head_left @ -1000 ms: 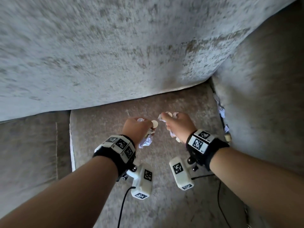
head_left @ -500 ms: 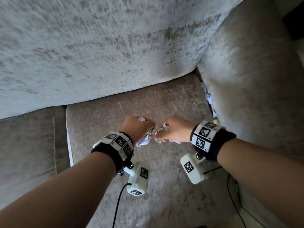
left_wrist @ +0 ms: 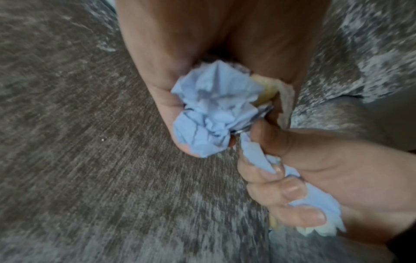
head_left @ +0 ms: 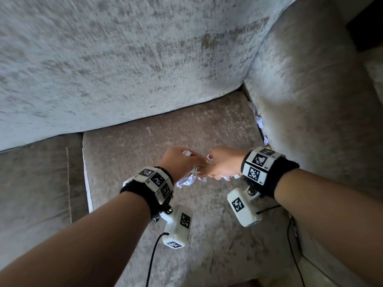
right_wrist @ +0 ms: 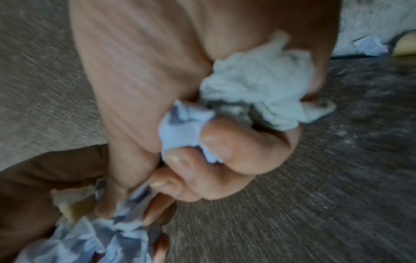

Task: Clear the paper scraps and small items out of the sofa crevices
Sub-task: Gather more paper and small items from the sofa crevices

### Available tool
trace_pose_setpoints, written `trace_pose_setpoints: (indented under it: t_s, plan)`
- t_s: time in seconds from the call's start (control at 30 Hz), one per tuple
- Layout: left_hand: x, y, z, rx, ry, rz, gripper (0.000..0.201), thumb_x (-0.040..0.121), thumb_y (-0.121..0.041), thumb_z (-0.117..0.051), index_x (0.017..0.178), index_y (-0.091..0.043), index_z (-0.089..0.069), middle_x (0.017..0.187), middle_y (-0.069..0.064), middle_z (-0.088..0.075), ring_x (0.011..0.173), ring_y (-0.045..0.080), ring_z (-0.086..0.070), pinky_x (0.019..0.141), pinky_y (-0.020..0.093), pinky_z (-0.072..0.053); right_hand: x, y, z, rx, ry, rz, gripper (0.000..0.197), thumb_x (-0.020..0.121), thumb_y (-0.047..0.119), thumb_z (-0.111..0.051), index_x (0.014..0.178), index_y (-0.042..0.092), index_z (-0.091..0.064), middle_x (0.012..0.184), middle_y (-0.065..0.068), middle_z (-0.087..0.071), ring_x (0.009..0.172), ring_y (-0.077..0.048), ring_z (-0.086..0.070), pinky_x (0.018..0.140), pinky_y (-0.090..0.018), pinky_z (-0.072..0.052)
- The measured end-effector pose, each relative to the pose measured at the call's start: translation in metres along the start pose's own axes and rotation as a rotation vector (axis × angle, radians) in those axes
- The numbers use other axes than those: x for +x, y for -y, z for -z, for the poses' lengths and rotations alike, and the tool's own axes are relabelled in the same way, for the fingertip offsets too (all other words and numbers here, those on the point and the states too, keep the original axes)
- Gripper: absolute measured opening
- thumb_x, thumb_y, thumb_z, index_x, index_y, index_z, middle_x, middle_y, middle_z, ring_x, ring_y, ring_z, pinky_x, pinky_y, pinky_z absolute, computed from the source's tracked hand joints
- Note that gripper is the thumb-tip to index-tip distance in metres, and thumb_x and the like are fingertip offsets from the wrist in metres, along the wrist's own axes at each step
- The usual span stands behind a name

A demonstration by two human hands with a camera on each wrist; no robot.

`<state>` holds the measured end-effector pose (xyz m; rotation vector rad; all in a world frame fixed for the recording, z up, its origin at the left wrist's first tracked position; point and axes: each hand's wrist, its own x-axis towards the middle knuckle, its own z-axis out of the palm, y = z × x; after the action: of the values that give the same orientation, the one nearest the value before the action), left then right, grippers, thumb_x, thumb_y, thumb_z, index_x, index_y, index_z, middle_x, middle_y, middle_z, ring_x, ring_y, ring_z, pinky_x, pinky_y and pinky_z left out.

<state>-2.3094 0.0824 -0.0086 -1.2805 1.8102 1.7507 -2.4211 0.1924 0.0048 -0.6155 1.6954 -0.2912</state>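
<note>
Fists meeting above the grey velvet seat cushion [head_left: 128,154]: left hand [head_left: 182,162] and right hand [head_left: 222,164] each clutch crumpled pale-blue paper scraps [left_wrist: 213,110] (apparently mid-transfer); consolidate firmly, since more scraps [head_left: 258,121] remain in the armrest crevice.

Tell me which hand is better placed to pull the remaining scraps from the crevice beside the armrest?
Probably the right hand: it is nearer the paper scraps in the crevice by the armrest. Both hands already grip crumpled paper.
</note>
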Motion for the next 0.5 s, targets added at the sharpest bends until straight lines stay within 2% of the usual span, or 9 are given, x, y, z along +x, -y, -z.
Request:
trace_pose_setpoints:
  t_s: [0.1, 0.2, 0.3, 0.33, 0.4, 0.43, 0.5]
  plan:
    - [0.001, 0.001, -0.001, -0.011, 0.052, 0.024, 0.007, 0.069, -0.021, -0.081, 0.068, -0.016, -0.077, 0.072, 0.003, -0.075, 0.072, 0.014, -0.068, 0.074, 0.032, -0.056, 0.0, -0.003, 0.001, 0.008, 0.018, 0.0, 0.041, 0.084, 0.043, -0.071, 0.069, 0.008, -0.056, 0.058, -0.003, -0.05, 0.032, -0.008, -0.039, 0.034, -0.01, -0.027]
    - [0.001, 0.0, -0.002, 0.011, 0.089, 0.037, 0.002, 0.069, -0.014, -0.077, 0.068, -0.015, -0.077, 0.073, 0.005, -0.075, 0.072, 0.015, -0.069, 0.077, 0.034, -0.058, -0.002, -0.007, 0.0, 0.018, 0.025, 0.018, 0.042, 0.084, 0.044, -0.071, 0.081, 0.003, -0.064, 0.061, -0.004, -0.054, 0.039, -0.013, -0.044, 0.033, -0.01, -0.028]
    - [0.003, -0.002, -0.004, 0.005, 0.032, 0.045, 0.012, 0.07, -0.011, -0.072, 0.061, -0.017, -0.074, 0.068, 0.002, -0.073, 0.067, 0.016, -0.068, 0.072, 0.034, -0.056, -0.005, -0.013, -0.002, 0.029, 0.037, 0.048, 0.037, 0.085, 0.05, -0.067, 0.07, 0.016, -0.065, 0.059, -0.002, -0.056, 0.044, -0.016, -0.048, 0.038, -0.015, -0.033]
    - [0.005, -0.003, -0.004, 0.0, -0.001, 0.058, 0.013, 0.071, -0.011, -0.072, 0.06, -0.017, -0.074, 0.067, 0.001, -0.073, 0.067, 0.017, -0.068, 0.071, 0.033, -0.056, -0.006, -0.017, -0.002, 0.049, 0.035, 0.047, 0.037, 0.086, 0.047, -0.066, 0.064, 0.018, -0.062, 0.056, -0.002, -0.052, 0.043, -0.016, -0.046, 0.04, -0.016, -0.032]
    - [0.008, -0.004, -0.002, -0.016, -0.05, 0.089, 0.013, 0.071, -0.013, -0.073, 0.059, -0.018, -0.074, 0.068, 0.003, -0.074, 0.068, 0.02, -0.068, 0.073, 0.035, -0.057, -0.012, -0.024, 0.0, 0.129, 0.03, 0.01, 0.039, 0.086, 0.032, -0.059, 0.054, 0.015, -0.045, 0.051, -0.004, -0.038, 0.04, -0.018, -0.034, 0.041, -0.018, -0.025]
    - [0.009, -0.005, -0.001, -0.022, -0.059, 0.1, 0.012, 0.07, -0.014, -0.074, 0.059, -0.018, -0.075, 0.068, 0.005, -0.074, 0.068, 0.021, -0.069, 0.073, 0.036, -0.058, -0.015, -0.028, 0.002, 0.192, 0.025, -0.019, 0.036, 0.084, 0.025, -0.053, 0.054, 0.015, -0.038, 0.052, -0.006, -0.032, 0.041, -0.019, -0.028, 0.043, -0.019, -0.021]
    - [0.01, -0.009, -0.001, -0.011, -0.063, 0.105, 0.01, 0.069, -0.016, -0.075, 0.06, -0.018, -0.075, 0.067, 0.005, -0.073, 0.065, 0.021, -0.068, 0.069, 0.035, -0.058, -0.019, -0.037, 0.009, 0.363, 0.006, -0.07, 0.028, 0.085, 0.015, -0.043, 0.059, 0.013, -0.036, 0.055, -0.007, -0.03, 0.039, -0.016, -0.026, 0.043, -0.017, -0.018]
